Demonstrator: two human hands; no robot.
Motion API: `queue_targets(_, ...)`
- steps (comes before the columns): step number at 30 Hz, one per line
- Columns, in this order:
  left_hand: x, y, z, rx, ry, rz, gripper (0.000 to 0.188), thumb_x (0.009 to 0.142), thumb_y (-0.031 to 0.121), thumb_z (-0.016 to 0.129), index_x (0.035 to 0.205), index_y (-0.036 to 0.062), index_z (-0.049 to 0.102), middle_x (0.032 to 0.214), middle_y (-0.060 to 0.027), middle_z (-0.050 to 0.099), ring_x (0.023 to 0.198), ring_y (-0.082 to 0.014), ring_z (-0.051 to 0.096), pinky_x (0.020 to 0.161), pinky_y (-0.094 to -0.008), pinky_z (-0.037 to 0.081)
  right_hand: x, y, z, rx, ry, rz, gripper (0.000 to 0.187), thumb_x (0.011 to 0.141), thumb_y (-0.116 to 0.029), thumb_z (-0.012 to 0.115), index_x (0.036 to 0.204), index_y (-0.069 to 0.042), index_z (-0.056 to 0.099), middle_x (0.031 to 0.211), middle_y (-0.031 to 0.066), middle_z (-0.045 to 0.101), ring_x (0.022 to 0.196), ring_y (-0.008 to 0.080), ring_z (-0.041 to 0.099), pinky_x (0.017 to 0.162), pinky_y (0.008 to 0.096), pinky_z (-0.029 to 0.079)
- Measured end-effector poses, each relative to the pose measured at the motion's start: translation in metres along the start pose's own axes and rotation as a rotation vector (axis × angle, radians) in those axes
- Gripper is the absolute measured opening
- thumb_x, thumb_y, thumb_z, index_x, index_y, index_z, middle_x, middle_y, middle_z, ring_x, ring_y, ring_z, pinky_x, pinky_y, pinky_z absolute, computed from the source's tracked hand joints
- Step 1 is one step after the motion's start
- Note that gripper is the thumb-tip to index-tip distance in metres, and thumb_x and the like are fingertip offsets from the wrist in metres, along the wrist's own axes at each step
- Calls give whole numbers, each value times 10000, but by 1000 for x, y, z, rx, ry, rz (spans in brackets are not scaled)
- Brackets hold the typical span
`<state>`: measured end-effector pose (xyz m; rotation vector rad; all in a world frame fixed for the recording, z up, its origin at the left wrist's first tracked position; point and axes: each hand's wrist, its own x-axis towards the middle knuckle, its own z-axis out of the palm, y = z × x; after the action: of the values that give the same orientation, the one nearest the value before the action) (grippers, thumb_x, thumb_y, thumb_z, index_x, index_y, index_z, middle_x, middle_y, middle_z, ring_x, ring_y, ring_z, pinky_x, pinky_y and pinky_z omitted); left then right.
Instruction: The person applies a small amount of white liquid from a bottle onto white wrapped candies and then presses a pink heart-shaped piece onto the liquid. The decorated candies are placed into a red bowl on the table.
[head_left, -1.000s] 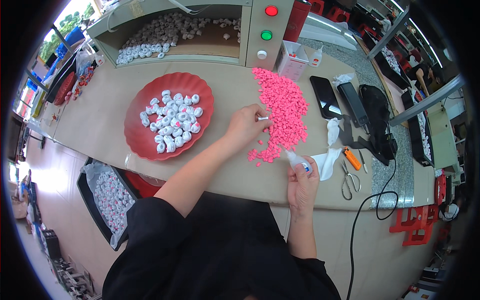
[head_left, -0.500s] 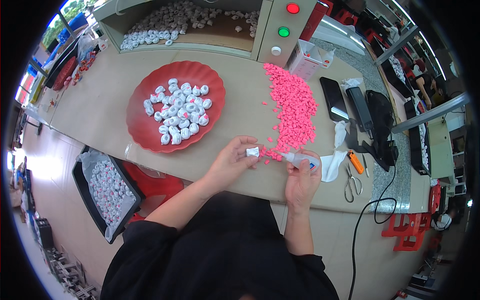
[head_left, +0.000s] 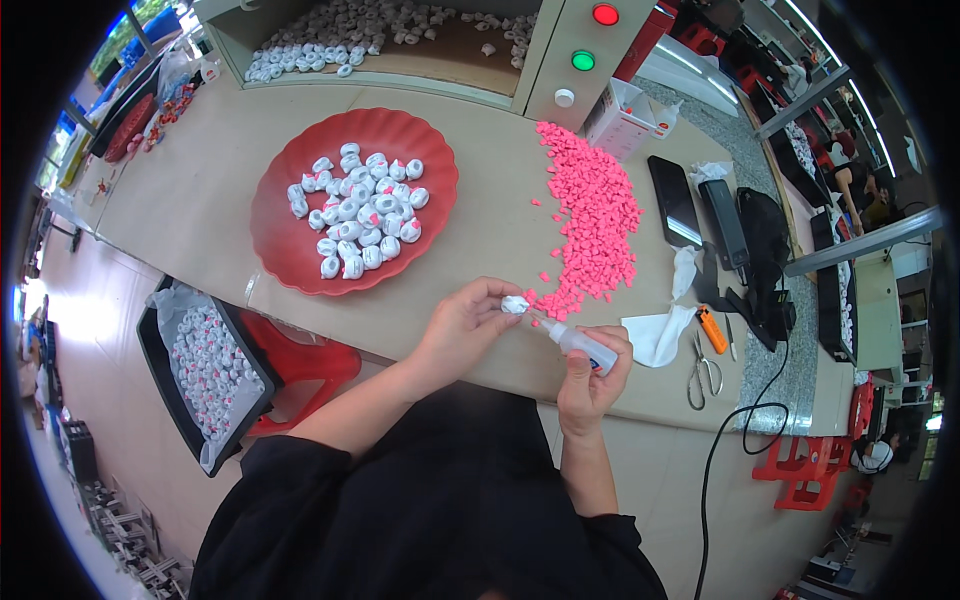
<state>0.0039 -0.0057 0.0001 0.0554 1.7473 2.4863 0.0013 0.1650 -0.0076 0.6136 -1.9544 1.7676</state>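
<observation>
Between the thumb and fingers of my left hand (head_left: 468, 322) is a small white moulded piece (head_left: 514, 304), held just above the table's near side. My right hand (head_left: 592, 385) grips a small clear squeeze bottle (head_left: 585, 349), tilted so its thin nozzle points up and left at the piece. Whether the tip touches it I cannot tell. Just beyond both hands lies a long heap of small pink pieces (head_left: 592, 215). Left of it, a red scalloped plate (head_left: 285, 255) carries several white pieces like the held one, some with pink bits on them.
Right of the heap are a black phone (head_left: 672, 200), white tissue (head_left: 655, 340), scissors (head_left: 704, 372) and an orange-handled cutter (head_left: 712, 330). A cabinet (head_left: 375, 82) holding many white pieces stands at the back. A lined black tray (head_left: 205, 385) of pieces sits at lower left by a red stool (head_left: 305, 375).
My right hand has shifted a little left and down, swinging the bottle so its nozzle now meets or nears the white piece. My left hand has turned that piece slightly.
</observation>
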Motion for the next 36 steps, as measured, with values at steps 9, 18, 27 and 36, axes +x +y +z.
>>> queue_targets(9,1,-3,-1,14,-7,4,238,849,-66,497,1081,-29,459,1010,-75,544,970,-124,537,871,-255,440,1,-2,1,-25,-20,-1,245,850,-172,582,981,-9,454,916,93,456,705,115,440,605,212,376)
queue_targets(18,1,1,1,-12,-22,31,242,848,-68,496,1086,-34,460,998,-76,548,959,-125,544,865,-254,445,4,-5,3,-51,-22,-11,235,850,-173,581,970,-11,460,893,86,459,738,124,431,635,219,366)
queue_targets(27,2,-3,0,-13,-21,48,238,849,-67,497,1083,-36,462,987,-78,554,949,-130,553,857,-253,451,4,-4,3,-16,-15,6,230,849,-158,582,973,-9,459,894,85,456,697,107,433,594,205,367)
queue_targets(36,1,-1,0,-3,-6,8,238,850,-59,502,1083,-34,464,987,-82,559,952,-135,557,848,-252,453,3,-2,3,-11,-20,11,241,848,-166,589,977,-10,458,903,84,454,683,99,432,579,198,363)
